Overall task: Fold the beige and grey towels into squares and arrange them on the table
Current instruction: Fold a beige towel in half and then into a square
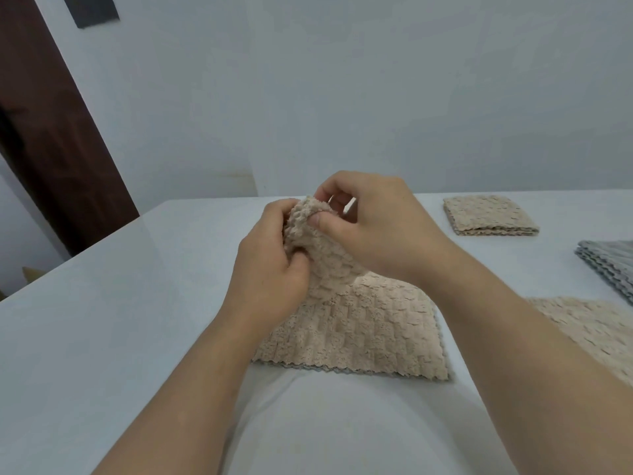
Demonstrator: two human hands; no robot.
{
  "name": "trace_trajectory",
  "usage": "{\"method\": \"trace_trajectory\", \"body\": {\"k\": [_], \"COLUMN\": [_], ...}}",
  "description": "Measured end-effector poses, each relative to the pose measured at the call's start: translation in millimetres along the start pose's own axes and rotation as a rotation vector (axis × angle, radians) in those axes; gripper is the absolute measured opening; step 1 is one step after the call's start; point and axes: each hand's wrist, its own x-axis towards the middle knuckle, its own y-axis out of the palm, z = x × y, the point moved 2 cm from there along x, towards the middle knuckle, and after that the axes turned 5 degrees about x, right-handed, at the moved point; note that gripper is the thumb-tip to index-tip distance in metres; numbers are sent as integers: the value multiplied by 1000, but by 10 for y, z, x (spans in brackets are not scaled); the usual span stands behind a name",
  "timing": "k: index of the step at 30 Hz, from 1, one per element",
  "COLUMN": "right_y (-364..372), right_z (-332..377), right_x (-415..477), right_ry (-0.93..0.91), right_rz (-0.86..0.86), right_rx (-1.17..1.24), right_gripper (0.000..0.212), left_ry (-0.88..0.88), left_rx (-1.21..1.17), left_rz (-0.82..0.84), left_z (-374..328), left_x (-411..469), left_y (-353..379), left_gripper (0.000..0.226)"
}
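Note:
A beige towel (pixel 359 330) lies in the middle of the white table (pixel 102 337), its near edge flat and its far corner lifted. My left hand (pixel 270 272) and my right hand (pixel 373 224) both pinch that raised corner, close together above the table. A folded beige square (pixel 488 216) rests at the far right. Grey towels (pixel 613 265) are stacked at the right edge of view. Another flat beige towel (pixel 596 337) lies near right, partly hidden under my right forearm.
A pale wall rises behind the table's far edge. A dark brown door (pixel 44 125) stands at the left beyond the table's left edge. A brown box corner (pixel 32 273) shows low at the left.

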Motion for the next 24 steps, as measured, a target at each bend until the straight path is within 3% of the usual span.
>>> {"method": "trace_trajectory", "body": {"k": [5, 12, 17, 24], "right_y": [18, 13, -79, -103], "right_z": [54, -30, -159, -93], "right_x": [-7, -7, 5, -36], "right_ry": [-10, 55, 188, 111], "right_rz": [-5, 21, 151, 385], "right_rx": [-8, 30, -40, -57], "right_gripper": [10, 14, 34, 35], "left_ry": [63, 116, 1, -41], "left_rx": [19, 110, 5, -16], "left_rz": [-86, -177, -271, -209], "left_z": [-32, 17, 97, 186], "left_x": [-7, 26, 88, 106], "left_y": [-13, -39, -127, -92], "left_gripper": [16, 17, 18, 19]}}
